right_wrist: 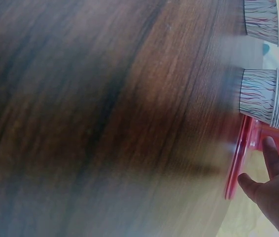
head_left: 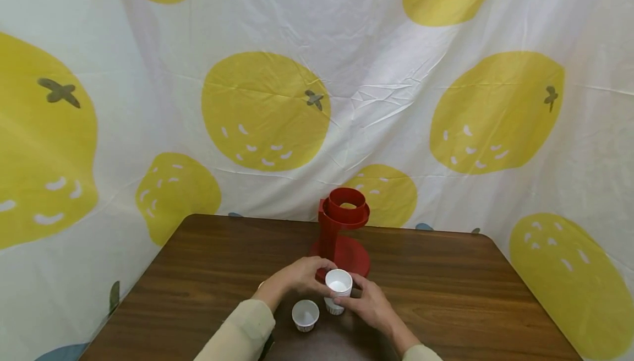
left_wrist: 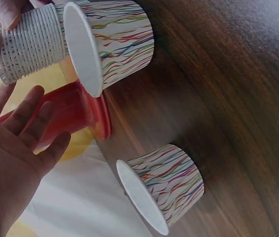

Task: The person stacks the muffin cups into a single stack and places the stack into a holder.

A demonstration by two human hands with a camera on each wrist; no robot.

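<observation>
— "One stack of paper cups (head_left: 339, 283), lower centre of my head view, is flanked by left hand (head_left: 303, 274) and right hand (head_left: 371, 300), each pinching it between thumb and finger. How does it lie?"

— "Directly between the two grips, long axis upright or nearly so, mouth upward. At the right edge of my right-wrist view, a striped cup (right_wrist: 258, 93) shows below in line with it; whether it is the stack's own lowest cup, I cannot tell. I judge the coming move turns on that line."

— "Which hand is nearer the lone cup (head_left: 305, 312)?"

— "Left, as I read it. The lone cup stands just beside the stack, to its lower left in the head view, touched by neither hand. The red stand (head_left: 328, 240) rises behind, higher in the frame."
</observation>
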